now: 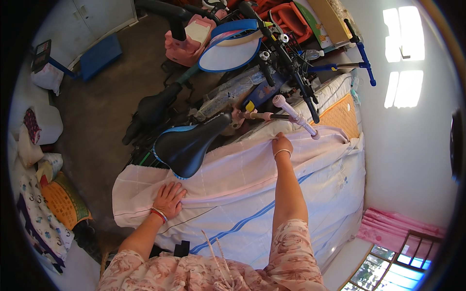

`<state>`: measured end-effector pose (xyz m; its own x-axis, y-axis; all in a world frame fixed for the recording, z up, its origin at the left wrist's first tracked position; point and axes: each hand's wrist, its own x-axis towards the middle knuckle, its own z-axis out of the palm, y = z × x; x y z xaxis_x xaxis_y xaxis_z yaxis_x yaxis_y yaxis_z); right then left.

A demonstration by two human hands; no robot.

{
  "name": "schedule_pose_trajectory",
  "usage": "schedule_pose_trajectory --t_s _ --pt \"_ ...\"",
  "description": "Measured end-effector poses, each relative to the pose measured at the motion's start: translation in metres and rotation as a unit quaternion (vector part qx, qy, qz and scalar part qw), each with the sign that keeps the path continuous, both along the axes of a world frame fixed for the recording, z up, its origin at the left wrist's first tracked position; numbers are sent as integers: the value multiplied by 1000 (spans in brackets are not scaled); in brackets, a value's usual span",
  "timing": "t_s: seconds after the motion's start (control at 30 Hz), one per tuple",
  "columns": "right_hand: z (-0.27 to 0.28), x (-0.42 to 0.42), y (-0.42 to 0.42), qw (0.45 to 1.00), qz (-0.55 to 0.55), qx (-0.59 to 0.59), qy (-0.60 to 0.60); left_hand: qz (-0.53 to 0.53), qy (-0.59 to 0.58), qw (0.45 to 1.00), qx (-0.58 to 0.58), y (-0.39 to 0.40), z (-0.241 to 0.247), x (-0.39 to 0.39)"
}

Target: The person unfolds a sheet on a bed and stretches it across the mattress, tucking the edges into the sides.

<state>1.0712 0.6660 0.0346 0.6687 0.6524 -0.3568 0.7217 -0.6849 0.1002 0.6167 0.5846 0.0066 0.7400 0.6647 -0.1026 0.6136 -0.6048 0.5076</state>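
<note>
A pale pink bed sheet (pixel 233 167) lies over the near part of a bed, beside a sheet with blue stripes (pixel 251 218). On the pink cloth, toward its left end, my left hand (pixel 169 200) rests flat with fingers spread. My right hand (pixel 282 143) pinches the far edge of the pink sheet, fingertips partly hidden. Just beyond it slants a pink scooter handlebar (pixel 296 116). An orange quilted pad (pixel 338 116) shows uncovered at the bed's right end. The cloth is bunched next to that pad.
A black bicycle saddle (pixel 193 145) overhangs the sheet's far edge. Behind it crowd bicycle handlebars (pixel 287 62), a blue scooter handle (pixel 364 63), a sun visor hat (pixel 231 51) and a pink ride-on toy (pixel 189 40). Sacks (pixel 65 202) lie at left; a white wall (pixel 397 145) borders the bed.
</note>
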Motion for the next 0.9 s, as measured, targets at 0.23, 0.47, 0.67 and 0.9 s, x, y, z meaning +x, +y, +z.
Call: schedule_pose_trajectory --t_s 0.23,0.47,0.67,0.9 --pt "24 -35 75 841 168 513 28 15 10 1000 19 -2 -2 5" --pt "-23 -41 110 908 146 385 71 14 1 999 31 -2 -8 9" --pt "-22 -64 83 911 110 312 247 6 -8 1000 27 -3 -8 3" --pt "-8 -137 -131 884 -92 426 168 4 -5 999 42 -8 -5 2"
